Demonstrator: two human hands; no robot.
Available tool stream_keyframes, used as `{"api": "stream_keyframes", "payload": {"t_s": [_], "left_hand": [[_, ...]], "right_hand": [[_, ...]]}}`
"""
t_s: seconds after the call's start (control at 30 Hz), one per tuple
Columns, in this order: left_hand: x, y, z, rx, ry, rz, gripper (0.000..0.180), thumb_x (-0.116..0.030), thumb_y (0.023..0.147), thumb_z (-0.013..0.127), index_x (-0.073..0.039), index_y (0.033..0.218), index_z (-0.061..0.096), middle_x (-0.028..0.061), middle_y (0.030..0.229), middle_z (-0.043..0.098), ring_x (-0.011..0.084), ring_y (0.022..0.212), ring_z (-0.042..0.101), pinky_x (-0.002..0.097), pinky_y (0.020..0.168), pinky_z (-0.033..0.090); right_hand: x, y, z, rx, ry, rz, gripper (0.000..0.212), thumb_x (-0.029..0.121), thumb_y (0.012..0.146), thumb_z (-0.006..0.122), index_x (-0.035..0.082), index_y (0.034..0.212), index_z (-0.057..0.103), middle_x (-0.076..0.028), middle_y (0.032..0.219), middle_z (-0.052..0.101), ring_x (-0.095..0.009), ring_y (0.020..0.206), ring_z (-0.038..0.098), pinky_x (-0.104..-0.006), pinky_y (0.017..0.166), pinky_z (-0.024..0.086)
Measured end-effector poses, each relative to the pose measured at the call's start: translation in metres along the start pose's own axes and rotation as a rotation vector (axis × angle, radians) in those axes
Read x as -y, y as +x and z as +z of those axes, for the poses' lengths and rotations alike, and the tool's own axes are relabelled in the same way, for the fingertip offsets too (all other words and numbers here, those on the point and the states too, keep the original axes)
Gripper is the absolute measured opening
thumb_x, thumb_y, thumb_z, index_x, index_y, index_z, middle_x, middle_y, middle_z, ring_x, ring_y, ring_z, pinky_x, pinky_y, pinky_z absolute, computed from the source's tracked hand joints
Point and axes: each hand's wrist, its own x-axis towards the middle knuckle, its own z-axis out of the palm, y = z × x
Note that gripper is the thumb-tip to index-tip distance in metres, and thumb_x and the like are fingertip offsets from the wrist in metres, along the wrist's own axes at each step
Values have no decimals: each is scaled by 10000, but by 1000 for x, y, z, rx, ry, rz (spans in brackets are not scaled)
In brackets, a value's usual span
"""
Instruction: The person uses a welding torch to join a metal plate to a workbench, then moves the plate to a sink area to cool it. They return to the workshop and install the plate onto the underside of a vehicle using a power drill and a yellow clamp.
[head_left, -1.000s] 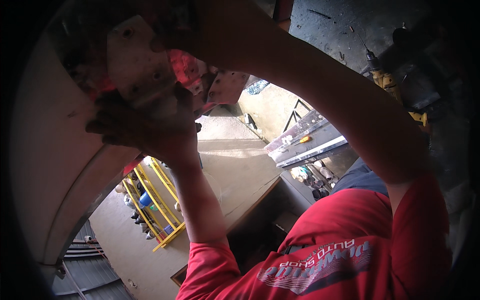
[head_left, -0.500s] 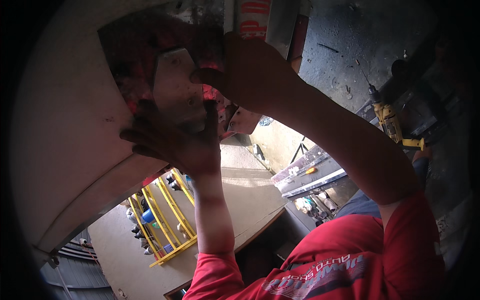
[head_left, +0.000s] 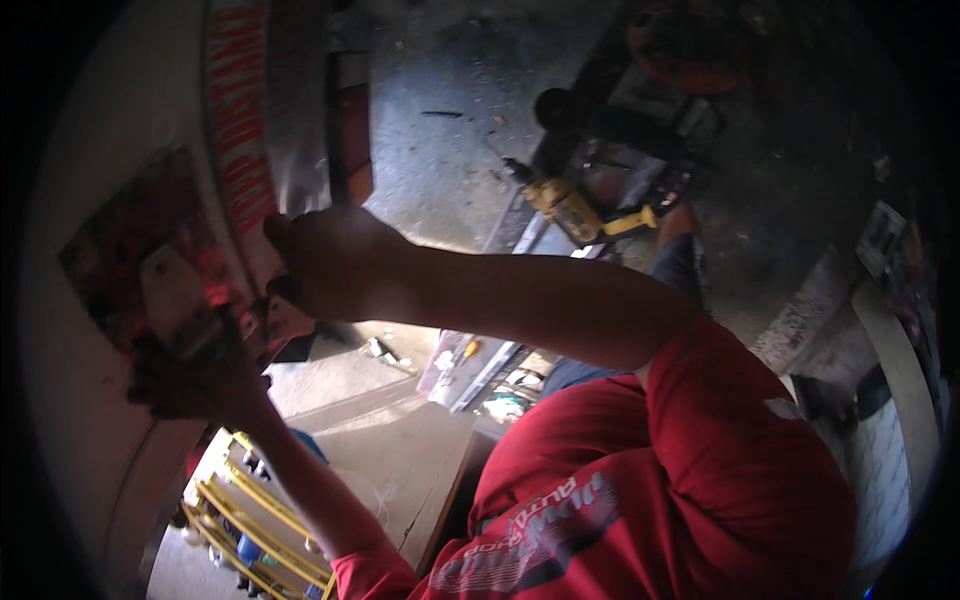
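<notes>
A light angular metal plate point(head_left: 172, 287) lies against a dark, red-stained patch point(head_left: 108, 240) on a large pale panel point(head_left: 60, 390). My left hand point(head_left: 195, 375) presses at the plate's lower edge, fingers spread and in shadow. My right hand point(head_left: 340, 265) is beside the panel's right edge, just right of the patch, next to a strip with red lettering point(head_left: 236, 90). Its fingers are curled in. Whatever they grip, if anything, is too dark to make out.
A yellow power drill point(head_left: 565, 208) rests on dark equipment beyond my right arm, near another person's leg point(head_left: 680, 240). A yellow rack point(head_left: 255, 540) with small containers stands at lower left. An orange round object point(head_left: 685, 55) lies at far right.
My view has swung right, so the panel and both hands now appear farther left. My right hand has come off the plate's upper right to the panel's edge; my left stays at the plate.
</notes>
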Motion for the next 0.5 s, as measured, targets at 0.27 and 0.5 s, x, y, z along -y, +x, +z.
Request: {"api": "stream_keyframes", "payload": {"t_s": [0.27, 0.5], "left_hand": [[16, 6, 4, 20, 62, 35, 1135, -884, 736, 719, -132, 1561, 508, 199, 1505, 554, 599, 1385, 447, 769, 1022, 378], [21, 3, 15, -32, 37, 45, 1090, -878, 729, 732, -135, 1512, 576, 192, 1479, 583, 579, 1356, 480, 758, 1030, 374]], "right_hand": [[-117, -165, -112, 76, -503, 439, 343, 269, 968, 700, 48, 1212, 604, -213, 1060, 726, -398, 944, 738, -513, 806, 586], [-216, -256, -212, 1, -991, 582, 226, 190, 930, 678, 99, 1137, 673, -168, 1045, 715, -384, 926, 739, -499, 751, 606]]}}
